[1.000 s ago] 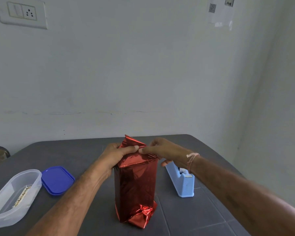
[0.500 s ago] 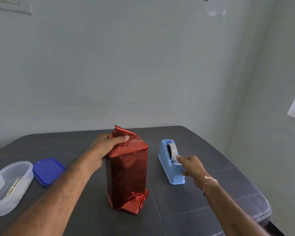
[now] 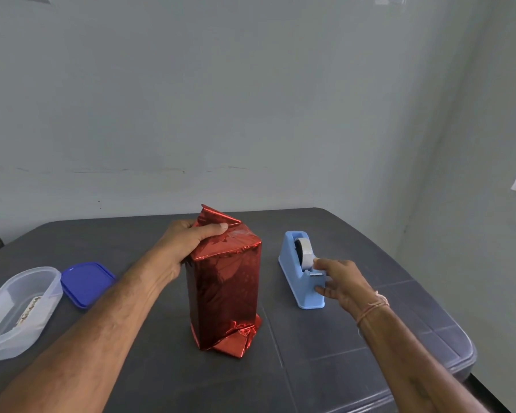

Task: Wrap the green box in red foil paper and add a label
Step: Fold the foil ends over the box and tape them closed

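The box, fully covered in red foil paper (image 3: 224,293), stands upright on the dark table (image 3: 334,371). A loose foil flap sticks up at its top rear. My left hand (image 3: 185,242) grips the box's top left corner, thumb lying across the folded foil. My right hand (image 3: 343,281) is at the light blue tape dispenser (image 3: 292,263) to the box's right. Its index fingertip touches the tape roll (image 3: 305,251) near the cutter, and its thumb rests lower against the dispenser's side. A label strip (image 3: 27,311) lies in the clear container on the left.
A clear plastic container (image 3: 0,338) sits at the table's left edge, its blue lid (image 3: 87,283) beside it. The wall stands close behind the table. The table's rounded right corner drops off near my right forearm.
My right hand left the foil at the box top and moved right to the tape dispenser. The left hand kept its hold on the box top.
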`<act>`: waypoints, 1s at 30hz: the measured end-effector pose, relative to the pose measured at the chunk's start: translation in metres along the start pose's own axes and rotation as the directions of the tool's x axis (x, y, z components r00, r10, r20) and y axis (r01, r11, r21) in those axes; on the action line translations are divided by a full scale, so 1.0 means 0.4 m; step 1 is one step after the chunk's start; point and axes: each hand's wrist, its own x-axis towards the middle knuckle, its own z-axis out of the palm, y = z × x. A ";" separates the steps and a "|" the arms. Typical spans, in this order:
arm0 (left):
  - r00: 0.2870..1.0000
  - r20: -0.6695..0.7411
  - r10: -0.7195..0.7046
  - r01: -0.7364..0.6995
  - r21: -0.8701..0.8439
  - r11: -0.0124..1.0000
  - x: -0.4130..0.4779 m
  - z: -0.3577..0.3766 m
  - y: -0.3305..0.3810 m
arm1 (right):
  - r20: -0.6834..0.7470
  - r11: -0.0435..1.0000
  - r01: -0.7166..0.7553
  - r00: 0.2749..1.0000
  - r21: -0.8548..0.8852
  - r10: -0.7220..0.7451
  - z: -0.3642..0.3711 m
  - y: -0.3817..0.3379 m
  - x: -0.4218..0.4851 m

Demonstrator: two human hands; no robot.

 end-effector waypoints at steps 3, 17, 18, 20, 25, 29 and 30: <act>1.000 0.004 0.001 -0.001 0.003 1.000 -0.003 0.002 0.002 | -0.016 0.997 0.030 0.999 0.067 -0.029 0.000 0.021 -0.008; 1.000 0.005 -0.017 0.017 0.018 1.000 0.007 0.001 0.000 | -0.077 0.982 0.097 0.993 0.163 -0.085 -0.006 0.077 -0.028; 1.000 0.004 -0.021 0.021 0.015 1.000 0.009 0.000 0.000 | -0.061 0.978 0.092 0.995 0.185 -0.082 -0.009 0.078 -0.027; 1.000 0.003 -0.024 0.024 0.011 1.000 0.011 -0.001 -0.002 | -0.044 0.973 0.073 0.997 0.221 -0.065 -0.011 0.084 -0.025; 1.000 0.003 -0.021 0.021 0.014 1.000 0.012 -0.003 -0.004 | -0.070 0.971 0.074 0.996 0.229 -0.060 -0.001 0.109 -0.027; 1.000 0.003 -0.019 0.019 0.016 1.000 0.011 -0.003 -0.003 | -0.098 0.960 0.115 0.991 0.257 -0.093 0.004 0.137 -0.035; 1.000 0.005 -0.018 0.018 0.019 1.000 0.011 -0.003 -0.004 | -0.105 0.960 0.123 0.990 0.253 -0.099 0.005 0.145 -0.040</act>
